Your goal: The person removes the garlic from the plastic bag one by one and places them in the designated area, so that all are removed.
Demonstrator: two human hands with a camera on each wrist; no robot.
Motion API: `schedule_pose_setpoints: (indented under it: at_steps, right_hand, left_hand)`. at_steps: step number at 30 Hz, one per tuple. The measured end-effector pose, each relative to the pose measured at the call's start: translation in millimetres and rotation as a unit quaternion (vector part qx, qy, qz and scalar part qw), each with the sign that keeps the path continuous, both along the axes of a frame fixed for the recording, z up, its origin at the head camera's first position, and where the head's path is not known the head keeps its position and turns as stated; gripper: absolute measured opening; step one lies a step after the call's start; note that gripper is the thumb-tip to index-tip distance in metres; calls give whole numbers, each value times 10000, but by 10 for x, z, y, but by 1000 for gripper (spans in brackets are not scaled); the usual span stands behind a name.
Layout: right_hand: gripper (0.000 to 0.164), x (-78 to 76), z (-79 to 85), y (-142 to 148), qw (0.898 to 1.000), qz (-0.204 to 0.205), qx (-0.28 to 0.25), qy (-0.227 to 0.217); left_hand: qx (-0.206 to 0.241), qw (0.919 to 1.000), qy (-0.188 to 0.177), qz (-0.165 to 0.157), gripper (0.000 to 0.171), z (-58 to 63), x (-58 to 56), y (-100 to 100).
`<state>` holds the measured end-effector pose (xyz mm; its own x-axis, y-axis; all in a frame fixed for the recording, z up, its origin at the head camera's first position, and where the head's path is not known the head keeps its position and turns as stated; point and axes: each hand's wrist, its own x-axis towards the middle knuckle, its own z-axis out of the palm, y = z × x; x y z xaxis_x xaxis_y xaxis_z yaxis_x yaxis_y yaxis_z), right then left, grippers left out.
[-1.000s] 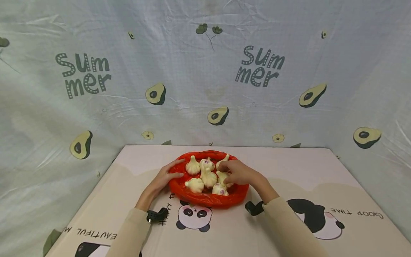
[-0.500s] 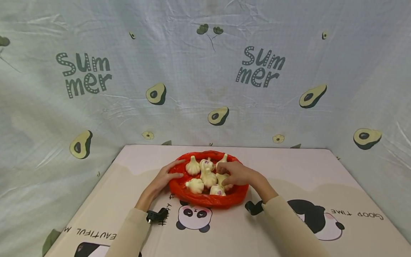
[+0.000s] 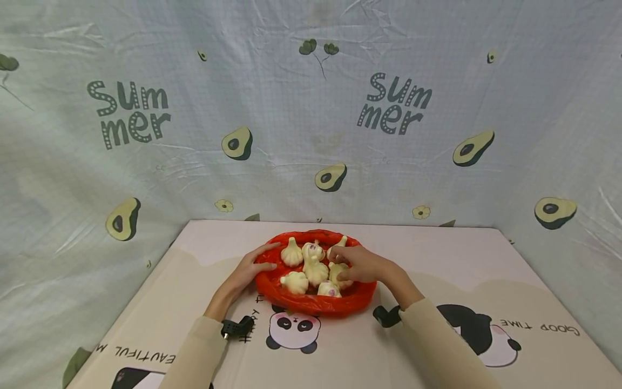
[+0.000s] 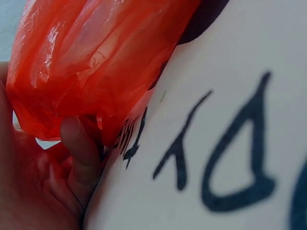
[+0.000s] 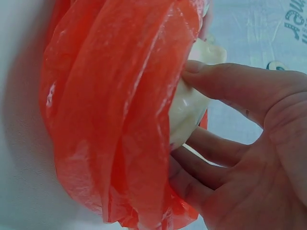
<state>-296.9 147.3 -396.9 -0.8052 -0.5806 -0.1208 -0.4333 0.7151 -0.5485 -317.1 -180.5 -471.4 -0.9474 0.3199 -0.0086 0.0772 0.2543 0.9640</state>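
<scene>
A red plastic bag (image 3: 316,306), spread open like a bowl, holds several pale garlic bulbs (image 3: 316,271) near the back of the table. My left hand (image 3: 245,271) holds the bag's left side, its thumb over the rim; in the left wrist view curled fingers (image 4: 79,151) lie against the red plastic (image 4: 91,62). Inside the right part of the bag, my right hand (image 3: 362,263) grips a garlic bulb (image 3: 337,273). The right wrist view shows that bulb (image 5: 184,110) between thumb and fingers, partly hidden by the bag's wall (image 5: 110,115).
The pale tabletop (image 3: 369,351) carries printed pandas and lettering, with one panda print (image 3: 295,328) just in front of the bag. A cloth curtain (image 3: 272,97) with avocado prints surrounds the back and sides.
The front garlic bulb has shifted slightly left and turned. My right hand has made only small movements around its bulb, while the left hand stays in place on the bag.
</scene>
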Motion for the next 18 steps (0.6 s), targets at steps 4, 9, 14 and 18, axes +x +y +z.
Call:
schedule_pose_setpoints:
  at_steps: [4,9,14,18]
  right_hand:
    - [31,0,-11,9,10000,67,-10,28]
    - [30,16,5,27,9997,199,-58,110]
    - [30,28,28,44,9992,298,-132,209]
    - [31,33,46,55,9988,336,-213,295]
  left_hand:
    - [-2,10000,-25,9,60,-1,8,0]
    - [9,10000,-40,14,60,4,14,4]
    - [-38,10000,-52,38,60,15,19,3]
    - [-32,10000,-50,36,59,18,20,6]
